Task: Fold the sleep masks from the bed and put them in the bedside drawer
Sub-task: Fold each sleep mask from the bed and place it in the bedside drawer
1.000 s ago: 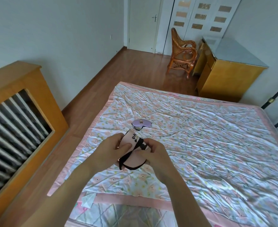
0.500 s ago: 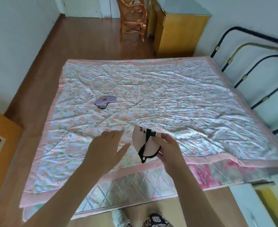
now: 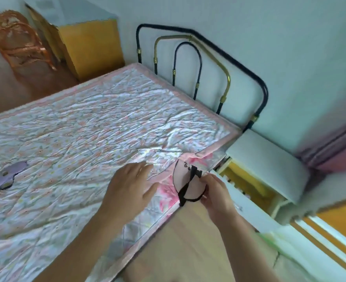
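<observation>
My right hand (image 3: 216, 192) grips a folded pink sleep mask (image 3: 183, 180) with a black strap, held over the bed's near corner. My left hand (image 3: 131, 190) hovers open over the bed cover, just left of the mask, holding nothing. A purple sleep mask (image 3: 9, 174) lies flat on the floral bed cover (image 3: 90, 127) at the far left. To the right of the pink mask, the white bedside table (image 3: 269, 159) has its drawer (image 3: 247, 184) pulled open, showing a yellow inside.
A black and brass metal headboard (image 3: 208, 64) stands against the wall behind the bed. A yellow cabinet (image 3: 90, 45) and a wicker chair (image 3: 19, 41) are at the back left. Wooden floor (image 3: 192, 241) runs along the bed's near side.
My left hand let go of the pink mask and opened. My right hand carried the mask to the right, toward the open drawer, as my view swung right to the bedside table.
</observation>
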